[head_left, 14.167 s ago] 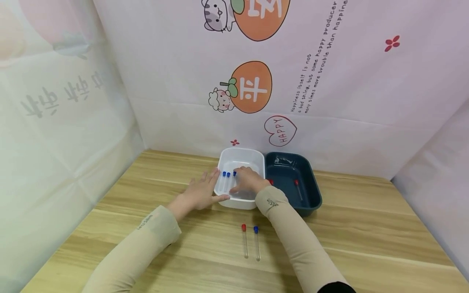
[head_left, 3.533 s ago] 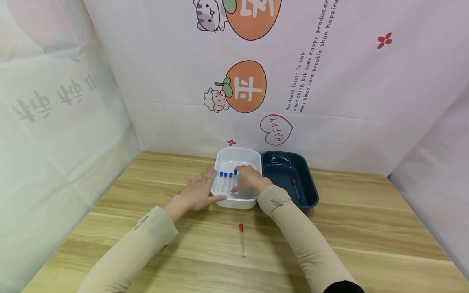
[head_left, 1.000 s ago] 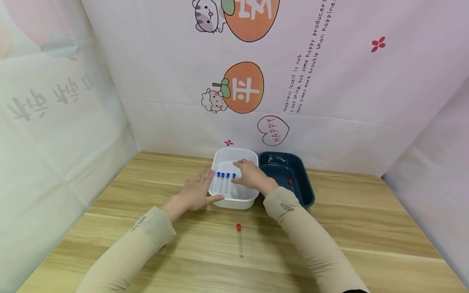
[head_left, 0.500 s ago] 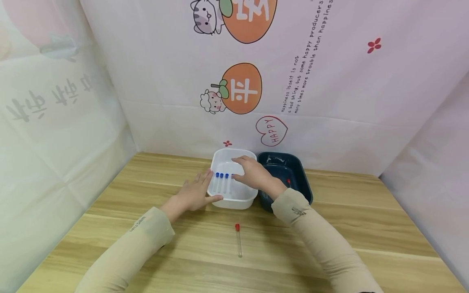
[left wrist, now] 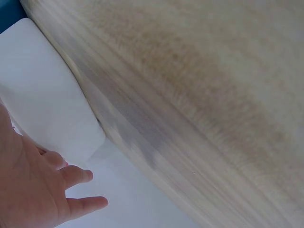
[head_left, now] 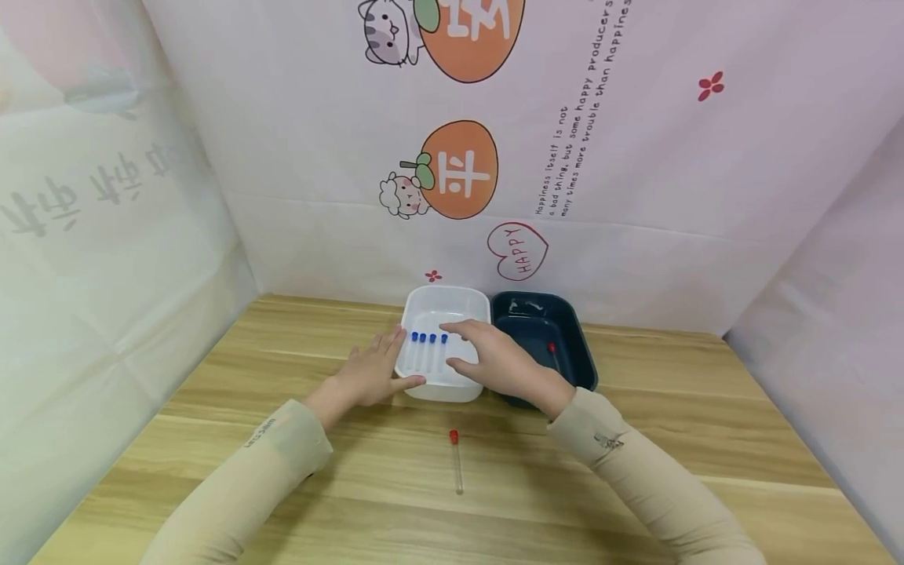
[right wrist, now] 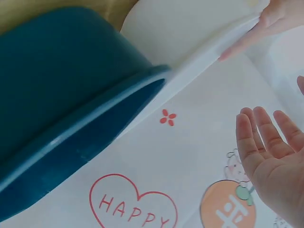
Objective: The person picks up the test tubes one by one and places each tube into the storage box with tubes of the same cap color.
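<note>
Several clear test tubes with blue caps (head_left: 424,338) lie side by side in the white plastic bin (head_left: 443,392). My left hand (head_left: 367,375) rests against that bin's left side and front corner, fingers straight and spread; the left wrist view also has this hand (left wrist: 33,190) beside the bin. Over the bin's right part hovers my right hand (head_left: 497,359), fingers and thumb apart around nothing. Its palm (right wrist: 280,166) looks bare in the right wrist view. A red-capped test tube (head_left: 455,463) lies on the table in front of the bins.
A dark blue bin (head_left: 526,329) stands right of the white one, touching or nearly so. It contains a red-capped tube (head_left: 552,348), partly hidden by its wall. Behind both bins rises a printed cloth (head_left: 339,243); the wooden table (head_left: 692,408) extends to both sides.
My right hand has let go of the blue-capped tube in the white bin and drawn up and back. A blue-capped tube has left the table since the oldest frame. The left hand stays put.
</note>
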Motion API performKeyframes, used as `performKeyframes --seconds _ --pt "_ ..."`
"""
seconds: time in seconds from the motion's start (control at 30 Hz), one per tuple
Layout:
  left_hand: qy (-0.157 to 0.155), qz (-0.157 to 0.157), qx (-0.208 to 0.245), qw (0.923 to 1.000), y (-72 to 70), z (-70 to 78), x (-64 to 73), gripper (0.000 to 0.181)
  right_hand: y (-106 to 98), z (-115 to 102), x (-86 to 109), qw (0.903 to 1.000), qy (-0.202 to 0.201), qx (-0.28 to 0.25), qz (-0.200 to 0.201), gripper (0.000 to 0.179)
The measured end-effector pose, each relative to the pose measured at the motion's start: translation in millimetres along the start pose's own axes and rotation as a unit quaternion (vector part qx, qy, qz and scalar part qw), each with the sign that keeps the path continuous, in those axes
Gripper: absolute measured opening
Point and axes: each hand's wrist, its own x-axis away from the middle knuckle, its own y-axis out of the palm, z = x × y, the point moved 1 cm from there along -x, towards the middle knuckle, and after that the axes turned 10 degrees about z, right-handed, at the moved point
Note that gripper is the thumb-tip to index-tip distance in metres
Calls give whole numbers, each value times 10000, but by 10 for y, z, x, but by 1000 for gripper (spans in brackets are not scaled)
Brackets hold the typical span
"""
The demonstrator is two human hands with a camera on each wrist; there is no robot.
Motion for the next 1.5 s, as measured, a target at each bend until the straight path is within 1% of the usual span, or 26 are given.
performKeyframes --seconds 0.2,0.4,0.5,0.63,0.8,0.87,0.97,1.13,1.37,1.5 --pt "1 37 58 10000 -8 29 10 102 -51 -26 262 9997 -181 -151 -7 56" --pt "-6 31 141 9999 4 34 18 102 -50 11 492 9991 -381 -202 -18 54" --pt "-21 33 107 9999 16 21 7 103 -36 33 588 9986 -471 -242 -42 54" --pt "-17 56 121 9999 7 3 5 105 8 53 692 9980 -492 -363 -149 53" --pt "-7 32 134 9999 17 -3 4 107 83 90 807 9964 -671 -417 -293 55" --pt "-14 10 125 9999 26 -2 2 109 115 108 844 9962 -719 -344 -354 56" --pt "-5 11 104 9999 32 -5 6 109 167 125 880 9962 -690 -191 -496 59" --pt "-9 56 119 9999 30 0 11 106 257 120 915 9948 -602 -25 -817 73" --pt "4 113 95 9999 43 -8 3 102 382 124 918 9893 -548 357 -1303 91" --pt "10 123 111 9999 37 1 10 102 438 132 921 9862 -660 609 -1388 98"
